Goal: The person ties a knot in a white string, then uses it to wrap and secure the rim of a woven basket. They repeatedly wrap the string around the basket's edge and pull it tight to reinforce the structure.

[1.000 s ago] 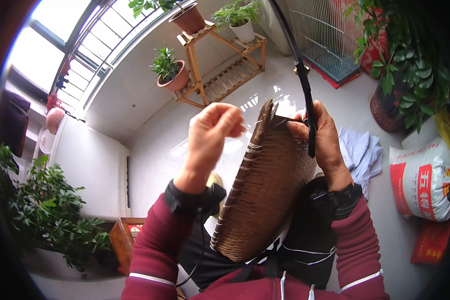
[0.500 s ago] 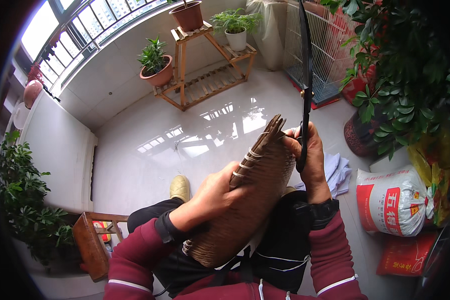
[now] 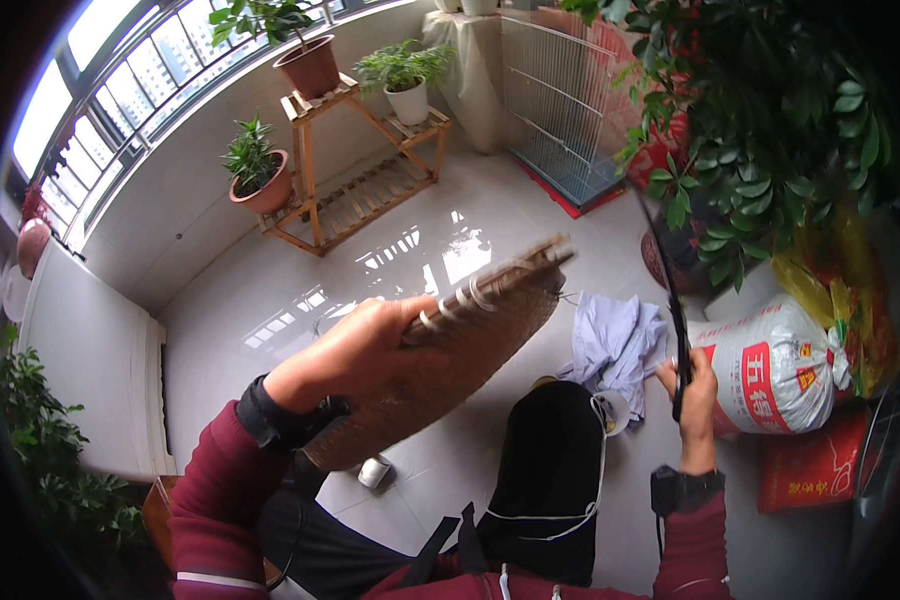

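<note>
The person's left hand (image 3: 355, 345) has its fingers closed over the bound rim of a woven basket (image 3: 480, 345), which tilts in the air to the left of one black-trousered knee (image 3: 550, 450). Off to the right, apart from the basket, the right hand (image 3: 698, 405) has its fingers wrapped round a long black tool (image 3: 678, 325), pointing away. Just beyond, on the floor, a pale cloth (image 3: 615, 345) lies crumpled near a white sack (image 3: 775, 370). Farther off I see a wire cage (image 3: 560, 115) and a wooden plant stand (image 3: 310, 190).

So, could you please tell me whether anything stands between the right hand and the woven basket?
Nothing visible blocks the right hand from the woven basket; the pale cloth between them lies below.
</note>
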{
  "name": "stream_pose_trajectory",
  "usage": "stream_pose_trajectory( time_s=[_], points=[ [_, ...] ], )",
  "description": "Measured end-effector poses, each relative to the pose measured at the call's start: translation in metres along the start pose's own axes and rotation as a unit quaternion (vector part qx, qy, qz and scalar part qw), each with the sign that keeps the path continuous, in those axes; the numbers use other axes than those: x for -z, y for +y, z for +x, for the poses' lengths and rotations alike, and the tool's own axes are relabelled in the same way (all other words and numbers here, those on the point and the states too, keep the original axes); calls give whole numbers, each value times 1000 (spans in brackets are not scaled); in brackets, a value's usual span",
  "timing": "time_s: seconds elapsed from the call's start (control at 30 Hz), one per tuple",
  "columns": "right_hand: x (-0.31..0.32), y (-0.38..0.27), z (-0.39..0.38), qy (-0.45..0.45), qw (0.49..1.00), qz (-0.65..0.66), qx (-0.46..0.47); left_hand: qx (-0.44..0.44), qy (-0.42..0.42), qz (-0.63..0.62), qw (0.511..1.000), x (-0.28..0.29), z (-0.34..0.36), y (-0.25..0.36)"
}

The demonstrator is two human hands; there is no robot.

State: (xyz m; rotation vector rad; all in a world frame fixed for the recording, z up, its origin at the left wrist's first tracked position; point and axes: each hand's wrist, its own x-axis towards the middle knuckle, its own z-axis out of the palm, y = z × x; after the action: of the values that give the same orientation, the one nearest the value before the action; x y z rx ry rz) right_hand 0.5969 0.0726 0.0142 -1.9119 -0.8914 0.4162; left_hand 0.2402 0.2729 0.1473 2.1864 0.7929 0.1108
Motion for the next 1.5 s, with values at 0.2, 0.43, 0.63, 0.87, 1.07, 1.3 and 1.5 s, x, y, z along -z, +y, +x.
stream_pose_trajectory(
  time_s=[0.2,0.43,0.63,0.87,1.07,1.3,1.5],
  points=[
    [42,205,-165,80,971,-8,-227,-119,-8,141,983,-41,-3,-7],
    [16,363,-294,170,896,-176,-370,-38,-62,149,986,-71,-7,-23],
    [-18,434,-308,191,853,-151,-461,38,-66,89,993,-94,1,-19],
    [-51,464,-277,122,833,72,-535,48,-64,106,991,-125,6,-11],
    [-50,519,-279,-38,798,130,-587,-25,-44,120,992,-151,1,-15],
    [21,279,-102,42,968,167,-180,-49,3,99,994,-158,-14,-19],
    [0,-22,-72,-176,955,95,218,-86,94,35,991,-173,-50,-16]
  ],
)
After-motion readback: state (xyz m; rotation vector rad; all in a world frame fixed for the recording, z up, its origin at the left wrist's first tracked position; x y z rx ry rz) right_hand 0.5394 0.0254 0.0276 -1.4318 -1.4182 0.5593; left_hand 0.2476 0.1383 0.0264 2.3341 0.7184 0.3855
